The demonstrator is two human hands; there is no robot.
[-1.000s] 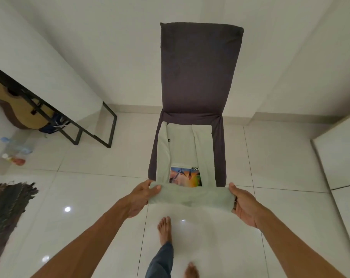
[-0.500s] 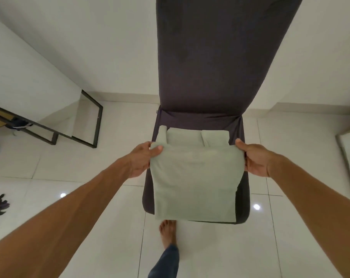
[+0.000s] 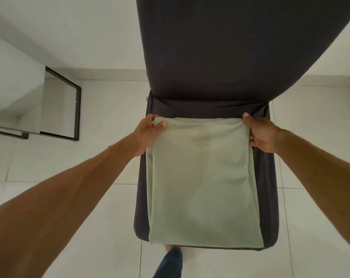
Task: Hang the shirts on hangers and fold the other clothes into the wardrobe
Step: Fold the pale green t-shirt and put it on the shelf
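- one pale green garment [image 3: 202, 177] is lying folded into a rectangle on the seat of one dark chair [image 3: 200, 47], covering most of the seat and reaching its near edge.
- two bare hands are gripping it, one at each far corner, just in front of the chair's tall backrest.
- the left hand [image 3: 148, 135] is pinching the far left corner: its thumb is lying on top of the cloth and its fingers are curling round the fold.
- the right hand [image 3: 260, 135] is clamping the far right corner, with the thumb resting on top and the fingers tucking in along the side edge.
- two bare forearms are stretching in from the lower corners, well apart.
- one black frame [image 3: 78, 109] holding a reflective pane is leaning against the wall at left, apart from the chair.
- one leg [image 3: 170, 261] in dark blue cloth is showing below the seat's near edge, with one bare foot [image 3: 169, 247] peeking out just under it.
- the floor [image 3: 102, 161] is made of pale glossy tiles.
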